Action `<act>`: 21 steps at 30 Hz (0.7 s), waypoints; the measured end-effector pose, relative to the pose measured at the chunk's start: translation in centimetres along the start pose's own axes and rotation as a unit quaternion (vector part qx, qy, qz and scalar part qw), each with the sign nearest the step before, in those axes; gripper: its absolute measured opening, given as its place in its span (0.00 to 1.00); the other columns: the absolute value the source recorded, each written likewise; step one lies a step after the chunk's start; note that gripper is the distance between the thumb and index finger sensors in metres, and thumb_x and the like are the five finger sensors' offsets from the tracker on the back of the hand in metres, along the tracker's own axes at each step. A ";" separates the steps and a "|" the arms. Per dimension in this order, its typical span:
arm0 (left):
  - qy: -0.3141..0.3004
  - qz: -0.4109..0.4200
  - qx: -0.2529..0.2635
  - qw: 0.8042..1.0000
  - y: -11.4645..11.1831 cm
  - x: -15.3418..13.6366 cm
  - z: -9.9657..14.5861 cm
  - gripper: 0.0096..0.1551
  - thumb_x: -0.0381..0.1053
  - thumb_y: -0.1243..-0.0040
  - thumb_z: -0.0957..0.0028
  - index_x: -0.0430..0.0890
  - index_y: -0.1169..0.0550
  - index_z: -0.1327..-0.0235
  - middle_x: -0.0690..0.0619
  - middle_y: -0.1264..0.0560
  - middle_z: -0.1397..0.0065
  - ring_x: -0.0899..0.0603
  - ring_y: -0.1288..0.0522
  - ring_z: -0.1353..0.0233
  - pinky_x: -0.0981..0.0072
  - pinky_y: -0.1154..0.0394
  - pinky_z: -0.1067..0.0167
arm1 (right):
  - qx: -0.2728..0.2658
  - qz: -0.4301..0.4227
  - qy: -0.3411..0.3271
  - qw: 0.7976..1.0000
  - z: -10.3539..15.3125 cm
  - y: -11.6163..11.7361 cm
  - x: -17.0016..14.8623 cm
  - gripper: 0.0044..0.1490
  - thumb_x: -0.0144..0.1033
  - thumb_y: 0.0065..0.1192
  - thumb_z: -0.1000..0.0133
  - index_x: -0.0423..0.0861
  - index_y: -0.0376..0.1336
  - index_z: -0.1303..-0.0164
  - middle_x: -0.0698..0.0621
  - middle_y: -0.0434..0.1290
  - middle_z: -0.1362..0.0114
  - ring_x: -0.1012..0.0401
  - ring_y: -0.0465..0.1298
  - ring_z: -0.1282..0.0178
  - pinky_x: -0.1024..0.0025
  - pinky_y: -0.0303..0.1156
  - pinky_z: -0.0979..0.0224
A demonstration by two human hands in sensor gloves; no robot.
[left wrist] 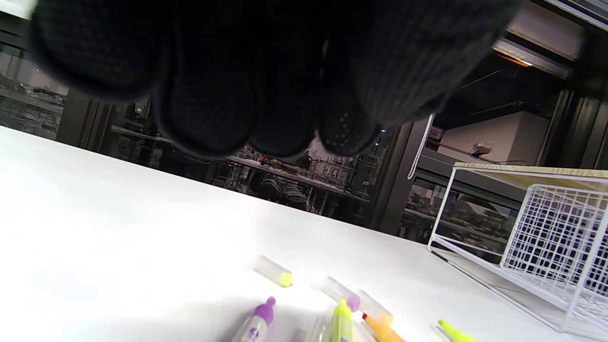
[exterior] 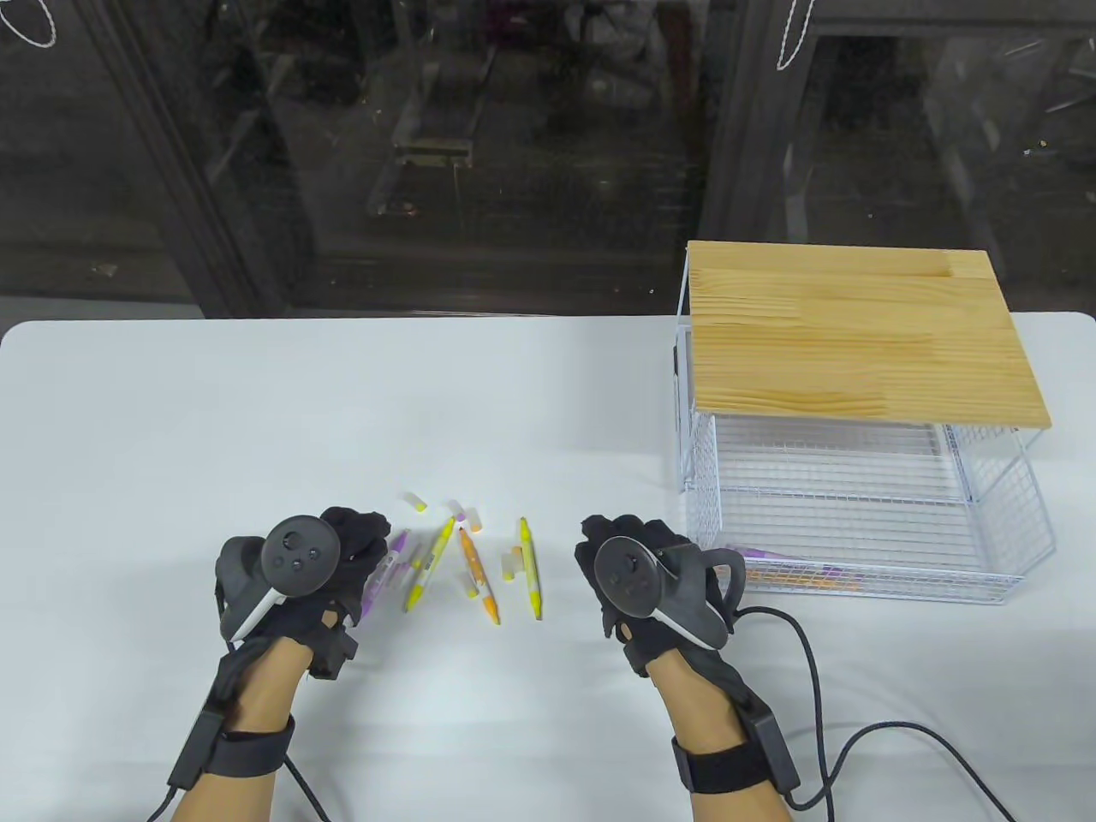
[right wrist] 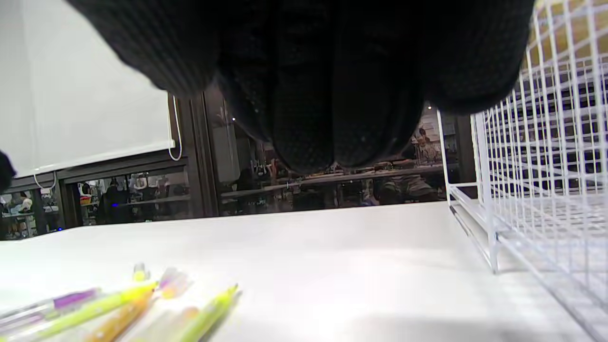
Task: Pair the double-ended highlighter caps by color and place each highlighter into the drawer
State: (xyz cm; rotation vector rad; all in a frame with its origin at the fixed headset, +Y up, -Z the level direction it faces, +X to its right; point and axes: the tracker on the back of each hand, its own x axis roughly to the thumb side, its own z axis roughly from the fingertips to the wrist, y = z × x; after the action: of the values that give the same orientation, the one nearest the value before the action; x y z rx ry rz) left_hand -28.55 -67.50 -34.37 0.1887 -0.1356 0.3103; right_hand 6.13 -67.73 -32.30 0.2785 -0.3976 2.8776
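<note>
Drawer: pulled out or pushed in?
Pulled out: the wire drawer juts forward from under the wooden top, with highlighters lying at its front.

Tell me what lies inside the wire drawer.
Inside the drawer, near its front edge, lie a purple highlighter and an orange highlighter. The right hand covers their left ends, so the caps there cannot be seen.
</note>
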 end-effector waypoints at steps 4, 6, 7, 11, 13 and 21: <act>0.002 -0.001 0.001 1.000 0.0 0.0 0.0 0.24 0.55 0.31 0.59 0.54 0.11 0.49 0.51 0.14 0.40 0.37 0.15 0.48 0.43 0.19 0.56 | 0.016 -0.012 0.007 1.000 -0.2 0.9 -0.3 0.29 0.52 0.65 0.48 0.51 0.76 0.41 0.48 0.84 0.41 0.48 0.84 0.50 0.51 0.79 0.46; 0.005 -0.015 0.007 1.000 0.0 0.1 0.0 0.24 0.56 0.31 0.59 0.54 0.11 0.49 0.51 0.14 0.40 0.37 0.15 0.49 0.43 0.19 0.56 | 0.017 -0.011 0.010 1.000 -0.2 1.0 -0.5 0.29 0.52 0.65 0.47 0.51 0.76 0.41 0.48 0.84 0.40 0.48 0.84 0.50 0.51 0.79 0.46; 0.006 -0.020 0.009 1.000 0.0 0.1 0.0 0.24 0.56 0.31 0.59 0.54 0.11 0.50 0.51 0.14 0.41 0.37 0.15 0.49 0.44 0.18 0.57 | 0.018 -0.012 0.011 1.000 -0.2 1.1 -0.6 0.29 0.52 0.65 0.48 0.51 0.76 0.41 0.48 0.84 0.40 0.48 0.84 0.50 0.51 0.79 0.46; 0.022 -0.046 -0.004 0.999 -0.9 -0.1 -0.4 0.24 0.55 0.29 0.60 0.55 0.10 0.51 0.52 0.13 0.42 0.38 0.14 0.50 0.44 0.18 0.57 | 0.020 -0.020 0.014 1.000 -0.2 1.1 -0.8 0.29 0.52 0.65 0.48 0.51 0.76 0.41 0.48 0.84 0.41 0.48 0.84 0.50 0.51 0.80 0.48; 0.036 -0.061 -0.018 0.997 -1.7 -0.5 -0.6 0.24 0.55 0.28 0.61 0.55 0.10 0.51 0.52 0.13 0.43 0.38 0.14 0.51 0.45 0.18 0.58 | 0.023 -0.019 0.014 0.999 -0.2 1.1 -0.8 0.29 0.52 0.65 0.48 0.51 0.76 0.41 0.48 0.84 0.41 0.48 0.84 0.50 0.51 0.80 0.48; 0.074 -0.127 -0.075 0.986 -4.8 -0.5 -1.7 0.25 0.57 0.27 0.62 0.54 0.10 0.51 0.51 0.12 0.44 0.39 0.14 0.54 0.46 0.17 0.59 | 0.032 -0.016 0.009 0.999 -0.2 1.3 -0.4 0.29 0.52 0.65 0.48 0.51 0.76 0.41 0.48 0.84 0.41 0.48 0.84 0.50 0.51 0.79 0.47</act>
State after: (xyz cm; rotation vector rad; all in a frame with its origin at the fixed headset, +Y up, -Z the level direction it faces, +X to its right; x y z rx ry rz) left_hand -27.38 -71.77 -36.85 0.0314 0.0134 0.0584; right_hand 6.18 -68.97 -32.86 0.2676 -0.2969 2.8635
